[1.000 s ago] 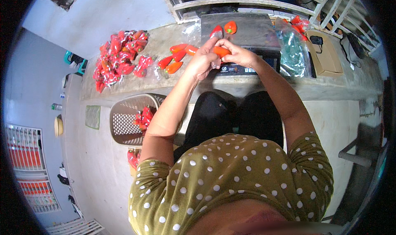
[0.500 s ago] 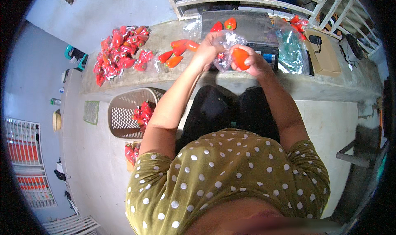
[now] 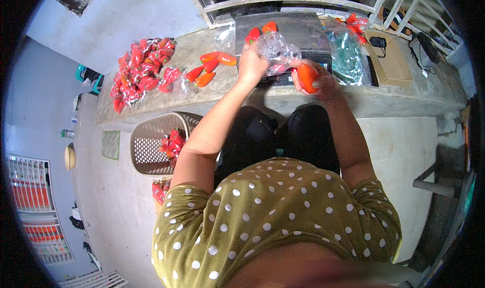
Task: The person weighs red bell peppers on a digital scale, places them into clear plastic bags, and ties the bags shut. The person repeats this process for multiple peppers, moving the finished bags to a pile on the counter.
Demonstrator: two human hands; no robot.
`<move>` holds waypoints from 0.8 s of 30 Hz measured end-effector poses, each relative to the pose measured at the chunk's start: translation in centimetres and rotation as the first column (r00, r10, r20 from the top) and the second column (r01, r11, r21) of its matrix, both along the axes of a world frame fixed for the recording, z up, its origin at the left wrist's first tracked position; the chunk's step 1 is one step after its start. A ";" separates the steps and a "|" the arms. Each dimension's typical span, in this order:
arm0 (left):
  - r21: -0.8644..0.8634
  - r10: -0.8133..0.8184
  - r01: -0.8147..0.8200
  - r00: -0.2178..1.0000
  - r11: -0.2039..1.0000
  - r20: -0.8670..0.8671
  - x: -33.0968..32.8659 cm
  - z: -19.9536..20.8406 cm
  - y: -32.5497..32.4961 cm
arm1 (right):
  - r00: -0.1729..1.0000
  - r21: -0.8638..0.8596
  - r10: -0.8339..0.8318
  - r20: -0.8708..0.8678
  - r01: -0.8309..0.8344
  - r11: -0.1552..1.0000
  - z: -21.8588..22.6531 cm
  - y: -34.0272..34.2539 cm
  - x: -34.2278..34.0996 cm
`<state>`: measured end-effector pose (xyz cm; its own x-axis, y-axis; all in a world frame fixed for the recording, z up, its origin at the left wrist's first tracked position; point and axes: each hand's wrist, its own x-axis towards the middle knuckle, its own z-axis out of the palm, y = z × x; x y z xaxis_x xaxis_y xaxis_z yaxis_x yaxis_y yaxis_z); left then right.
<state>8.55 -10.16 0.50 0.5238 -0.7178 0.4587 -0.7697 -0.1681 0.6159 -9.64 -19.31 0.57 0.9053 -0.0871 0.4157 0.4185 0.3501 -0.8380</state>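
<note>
My right hand (image 3: 327, 86) is closed around an orange-red bell pepper (image 3: 307, 78) in front of the scale. My left hand (image 3: 252, 65) grips a clear plastic bag (image 3: 279, 50), held puffed out between the two hands. Something red shows through the bag's lower part. The bag's edge reaches my right hand; whether those fingers pinch it I cannot tell. Behind the bag stands a dark flat scale (image 3: 303, 28), with a red pepper (image 3: 252, 34) and an orange pepper (image 3: 270, 27) on its top. Several loose peppers (image 3: 210, 65) lie left of my left hand.
A large pile of bagged red peppers (image 3: 141, 70) covers the ledge's left. Right of the scale lie a green plastic bundle (image 3: 348, 60) and a cardboard tray (image 3: 389, 63). Below the ledge stands a brown basket (image 3: 144, 144) holding bagged peppers. White railings (image 3: 288, 1) run behind.
My right hand has shifted right with the pepper, away from my left hand. The plastic bag is now stretched wider between the hands. The whole view has tilted slightly.
</note>
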 end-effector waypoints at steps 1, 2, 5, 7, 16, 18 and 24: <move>0.025 0.033 -0.034 0.999 0.999 0.033 0.0 -0.6 0.0 | 0.998 0.023 -0.040 -0.055 0.042 0.999 0.9 0.6 -0.2; 0.050 0.070 -0.073 0.995 0.996 0.070 0.1 -1.0 0.1 | 0.991 0.046 -0.075 -0.107 0.080 0.996 1.7 1.1 -0.3; -0.081 0.029 -0.028 1.000 0.996 0.004 -0.3 -0.6 0.5 | 0.952 0.019 -0.112 -0.284 0.123 0.992 1.0 -0.3 0.4; -0.187 -0.114 0.115 0.993 0.976 0.013 -0.4 0.0 0.7 | 0.870 -0.276 -0.321 -0.375 0.225 0.934 -0.4 -1.5 1.3; 0.402 -0.123 0.008 0.958 0.915 0.260 0.0 -1.0 -0.3 | 0.417 -0.864 -0.872 -0.255 0.306 0.399 -2.3 -1.7 2.0; 0.396 -0.137 0.026 0.957 0.918 0.255 -0.1 -0.5 -0.6 | 0.538 -0.721 -0.758 -0.369 0.348 0.599 -1.5 -2.4 1.1; 0.456 -0.372 0.244 0.903 0.856 0.215 -4.5 2.2 0.3 | 0.833 0.086 -0.096 -0.545 0.169 0.982 -3.5 -2.3 2.5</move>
